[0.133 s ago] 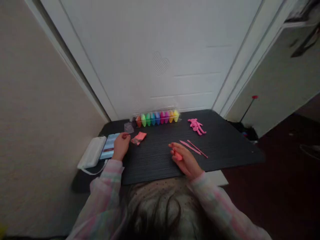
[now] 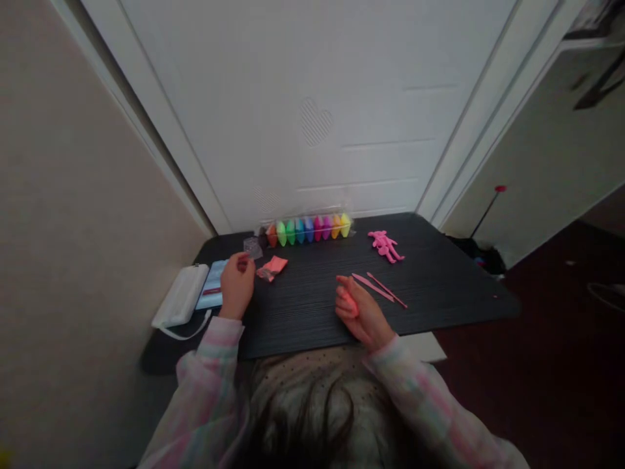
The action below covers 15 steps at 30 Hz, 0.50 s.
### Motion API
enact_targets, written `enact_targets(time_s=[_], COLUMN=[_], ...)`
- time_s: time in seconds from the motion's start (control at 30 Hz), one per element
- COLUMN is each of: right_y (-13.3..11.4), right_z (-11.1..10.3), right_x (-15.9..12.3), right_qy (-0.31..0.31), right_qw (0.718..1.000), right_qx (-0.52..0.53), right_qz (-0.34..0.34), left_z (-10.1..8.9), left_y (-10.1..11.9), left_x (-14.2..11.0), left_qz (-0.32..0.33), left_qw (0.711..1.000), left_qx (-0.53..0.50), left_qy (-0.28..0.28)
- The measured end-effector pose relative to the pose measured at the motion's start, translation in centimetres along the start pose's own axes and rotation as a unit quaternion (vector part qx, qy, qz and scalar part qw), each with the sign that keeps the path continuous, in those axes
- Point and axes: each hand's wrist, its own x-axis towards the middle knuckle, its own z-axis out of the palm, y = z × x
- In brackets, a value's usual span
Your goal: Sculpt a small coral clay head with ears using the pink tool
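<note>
My right hand (image 2: 365, 318) is closed around a lump of coral-pink modelling clay (image 2: 350, 304) above the front of the black table. Its index finger points out to the left. To its right, two pink modelling tools (image 2: 375, 287) lie side by side. At the left, my left hand (image 2: 237, 286) has its fingers curled together; whatever they may hold is too small to make out. Just right of those fingers lies a coral-pink wrapper (image 2: 272, 268), and a crumpled clear plastic piece (image 2: 252, 247) lies behind them.
A clear tray of clay in several colours (image 2: 308, 229) stands along the back edge, against a white door. Pink doll-shaped figures (image 2: 385, 246) lie at the back right. A white power bank (image 2: 180, 296) with a cable and a blue packet (image 2: 211, 286) are at the left edge.
My right hand's fingers have curled more tightly around the clay. The left hand has turned slightly, its fingers a little higher in view.
</note>
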Motion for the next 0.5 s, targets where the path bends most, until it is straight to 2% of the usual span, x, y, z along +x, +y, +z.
enact_targets(time_s=[0.07,0.13,0.2,0.23,0.27,0.3,0.33,0.37,0.4,0.43,0.47,0.5], right_y=[0.0,0.1,0.3,0.5,0.7,1.0,1.3,1.6,1.9,2.3,2.5,2.8], right_z=[0.9,2.1,3.3,3.9,4.3,4.6,4.8,4.8,4.7,4.5,4.3,4.0], right_x=[-0.3,-0.7,-1.1,-1.3,-1.5,-1.7,-1.8,-2.0,-2.1,-2.2,-2.3,-2.5], right_qy=[-0.026,-0.052,-0.068,-0.071,-0.068,-0.063,-0.059,-0.062,-0.073,-0.09,-0.111,-0.137], right_qw=[1.0,0.999,0.996,0.992,0.984,0.969,0.944,0.904,0.849,0.784,0.715,0.654], right_qx=[0.006,-0.005,-0.04,-0.074,-0.12,-0.182,-0.26,-0.351,-0.443,-0.528,-0.598,-0.65], right_qz=[0.007,-0.001,-0.042,-0.074,-0.112,-0.152,-0.194,-0.236,-0.277,-0.315,-0.344,-0.363], left_z=[-0.3,-0.4,-0.1,0.1,0.3,0.6,0.9,1.1,1.3,1.4,1.4,1.4], left_y=[1.6,3.6,5.8,6.9,7.9,8.7,9.3,9.8,10.0,10.1,10.0,9.7], left_x=[-1.7,-4.1,-6.9,-8.2,-9.5,-10.5,-11.2,-11.7,-12.0,-12.0,-11.8,-11.6], left_qz=[0.025,0.032,-0.001,-0.025,-0.062,-0.111,-0.176,-0.233,-0.277,-0.312,-0.33,-0.336], left_qw=[0.998,0.984,0.952,0.925,0.884,0.831,0.768,0.71,0.665,0.628,0.609,0.605], left_qx=[-0.054,-0.166,-0.286,-0.351,-0.431,-0.506,-0.573,-0.618,-0.646,-0.66,-0.663,-0.661], left_qy=[-0.002,-0.05,-0.107,-0.145,-0.17,-0.2,-0.226,-0.244,-0.253,-0.271,-0.285,-0.292])
